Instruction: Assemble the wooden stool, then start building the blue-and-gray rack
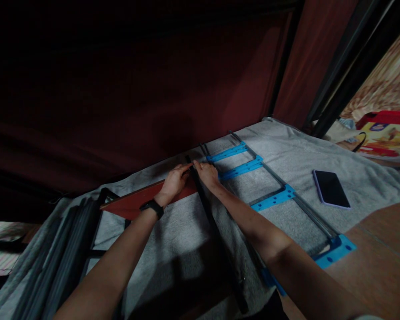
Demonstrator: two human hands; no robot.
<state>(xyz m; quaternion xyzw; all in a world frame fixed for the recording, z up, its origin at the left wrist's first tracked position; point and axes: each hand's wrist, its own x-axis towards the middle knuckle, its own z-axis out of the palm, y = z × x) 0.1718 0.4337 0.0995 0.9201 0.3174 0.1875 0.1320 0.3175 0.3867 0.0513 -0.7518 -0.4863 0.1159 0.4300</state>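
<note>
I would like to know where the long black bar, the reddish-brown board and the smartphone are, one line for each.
Long black bar (213, 226): head view, on its middle stretch.
Reddish-brown board (133, 205): head view, on its broad face.
Smartphone (332, 188): head view, on its dark screen.

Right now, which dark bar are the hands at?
The lone black bar mid-picture, its far end by left hand and right hand; the other dark bars lie bunched at left.
</note>
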